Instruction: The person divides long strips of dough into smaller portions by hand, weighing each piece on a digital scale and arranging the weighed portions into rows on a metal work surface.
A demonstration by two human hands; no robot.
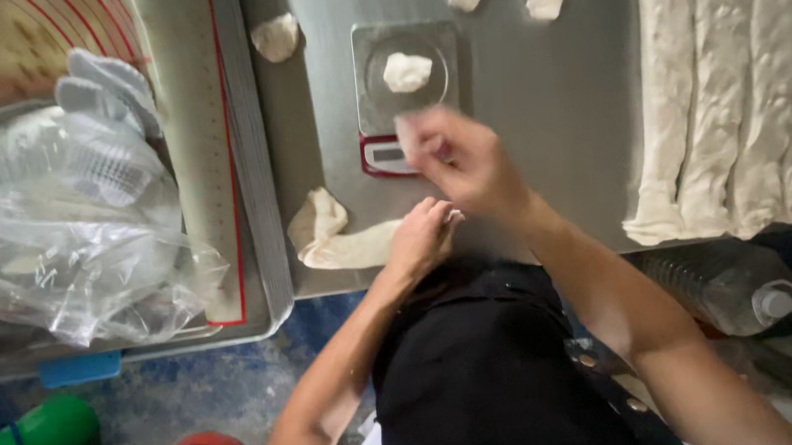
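- The left hand point(424, 237) rests at the near edge of the bench, just left of its middle, knuckles up and fingers point(436, 210) curled inward in a loose fist.
- Its bare forearm runs back and down to the left, with the elbow bent low near the body.
- The right hand point(456, 154) hovers farther in over the bench, above and just right of the left hand, slightly blurred.
- Its fingers are bunched together and point toward the far edge; whether they pinch anything cannot be told.
- The right forearm, bare, slants down to the right, crossing the near edge of the bench.
- The two hands are close but apart.
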